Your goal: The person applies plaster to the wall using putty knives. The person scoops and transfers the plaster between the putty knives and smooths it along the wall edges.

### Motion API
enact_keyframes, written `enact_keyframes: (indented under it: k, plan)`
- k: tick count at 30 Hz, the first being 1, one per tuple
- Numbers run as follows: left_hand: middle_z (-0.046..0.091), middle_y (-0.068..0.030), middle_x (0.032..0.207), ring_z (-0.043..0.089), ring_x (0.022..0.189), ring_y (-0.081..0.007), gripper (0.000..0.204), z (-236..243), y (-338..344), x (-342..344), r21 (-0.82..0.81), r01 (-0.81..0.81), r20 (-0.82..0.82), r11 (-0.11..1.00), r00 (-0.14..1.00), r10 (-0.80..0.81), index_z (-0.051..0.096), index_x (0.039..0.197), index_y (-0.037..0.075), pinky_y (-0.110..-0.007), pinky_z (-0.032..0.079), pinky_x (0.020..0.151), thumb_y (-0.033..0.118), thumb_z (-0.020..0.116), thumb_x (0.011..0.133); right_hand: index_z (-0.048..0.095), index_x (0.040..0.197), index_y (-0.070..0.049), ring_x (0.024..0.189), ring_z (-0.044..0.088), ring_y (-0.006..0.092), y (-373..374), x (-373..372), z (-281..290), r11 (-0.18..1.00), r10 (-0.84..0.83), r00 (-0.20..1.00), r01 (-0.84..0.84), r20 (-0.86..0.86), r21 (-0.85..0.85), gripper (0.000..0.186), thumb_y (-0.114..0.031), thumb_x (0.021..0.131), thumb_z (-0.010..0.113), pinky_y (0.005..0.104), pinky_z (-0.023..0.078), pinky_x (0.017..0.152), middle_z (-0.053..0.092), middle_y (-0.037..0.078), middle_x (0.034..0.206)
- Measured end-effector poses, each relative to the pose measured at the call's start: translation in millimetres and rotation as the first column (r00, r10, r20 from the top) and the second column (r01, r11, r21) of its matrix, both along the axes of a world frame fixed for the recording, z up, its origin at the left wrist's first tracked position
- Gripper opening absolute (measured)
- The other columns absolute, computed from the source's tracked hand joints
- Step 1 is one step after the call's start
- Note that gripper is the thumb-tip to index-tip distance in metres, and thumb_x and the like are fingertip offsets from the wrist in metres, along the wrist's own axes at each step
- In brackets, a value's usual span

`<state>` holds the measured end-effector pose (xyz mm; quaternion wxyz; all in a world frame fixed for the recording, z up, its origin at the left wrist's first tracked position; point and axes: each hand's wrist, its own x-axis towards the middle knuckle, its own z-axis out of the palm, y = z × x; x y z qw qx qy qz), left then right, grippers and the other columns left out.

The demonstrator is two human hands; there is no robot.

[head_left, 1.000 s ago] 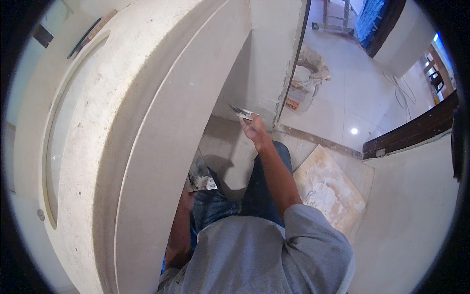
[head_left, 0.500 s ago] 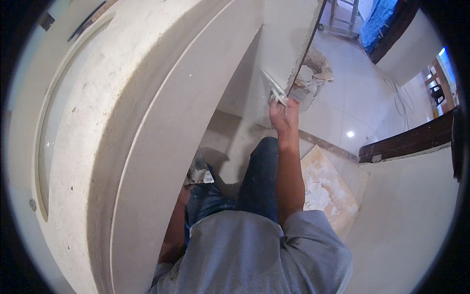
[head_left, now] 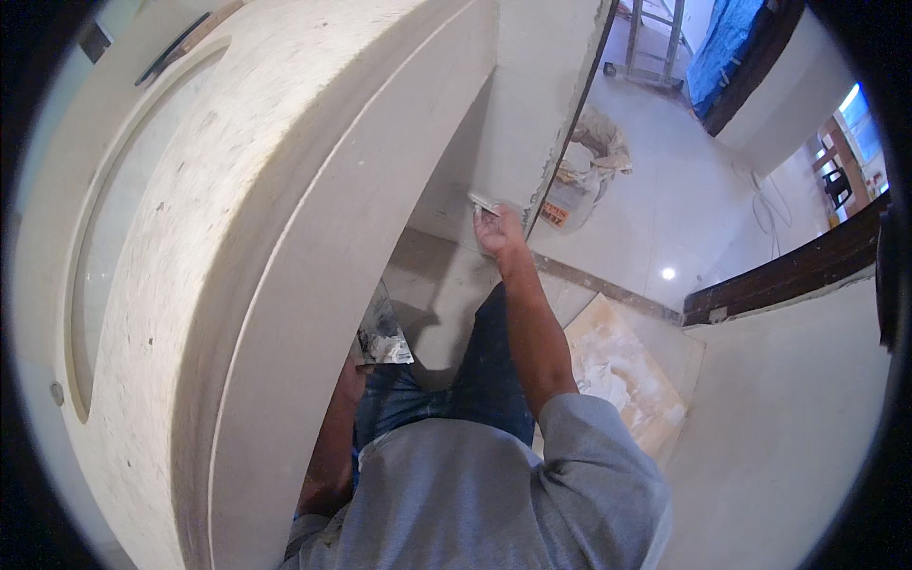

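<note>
My right hand (head_left: 500, 230) is closed around a trowel (head_left: 483, 201), its narrow pale blade held against or close to the lower part of the white wall (head_left: 513, 104). I cannot tell if blade and wall touch. By my left thigh, my left hand (head_left: 355, 367) grips a flat metal putty blade (head_left: 382, 334) with whitish putty on it. The curved cream panel (head_left: 313, 237) at my left hides part of that hand and forearm.
A tan board (head_left: 627, 375) smeared with white putty lies on the floor at my right. Beyond the wall edge stands an opened bag (head_left: 579, 180) of material. A ladder (head_left: 655, 43) and blue sheet (head_left: 717, 57) are farther off. A dark wooden beam (head_left: 788, 271) lies right.
My right hand has come nearer and leftward with the trowel, whose blade has turned flatter. The left hand keeps the putty blade in about the same place. The view has shifted slightly.
</note>
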<state>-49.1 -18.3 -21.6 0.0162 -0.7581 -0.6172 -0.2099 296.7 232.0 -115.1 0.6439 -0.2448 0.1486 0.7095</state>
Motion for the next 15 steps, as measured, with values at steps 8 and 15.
enact_keyframes:
  k: [8,15]
  plan:
    - [0.046,-0.0267,0.132,0.045,0.120,-0.0438,0.067,22.7,2.0,4.6,-0.102,0.044,0.104,0.994,0.994,-0.033,0.051,0.116,-0.001,-0.047,0.038,0.102,0.002,0.080,0.056,0.053,0.110,0.004,0.096,0.059,0.0310,-42.7,52.8,189.4,0.874,0.019,0.992,0.046,-0.128,0.484,0.028,-0.008,0.089,0.040,0.0370,0.056,0.077,0.059,0.020,0.108]
    - [0.048,-0.0247,0.130,0.045,0.122,-0.0406,0.073,26.4,-2.5,2.0,-0.324,-0.073,0.136,0.943,0.983,0.123,0.050,0.121,0.000,-0.044,0.038,0.103,0.002,0.083,0.056,0.048,0.115,0.012,0.102,0.058,0.0338,-121.8,51.5,225.3,0.725,-0.013,0.933,0.256,-0.360,0.639,0.031,-0.003,0.088,0.044,0.0364,0.055,0.087,0.057,0.025,0.111]
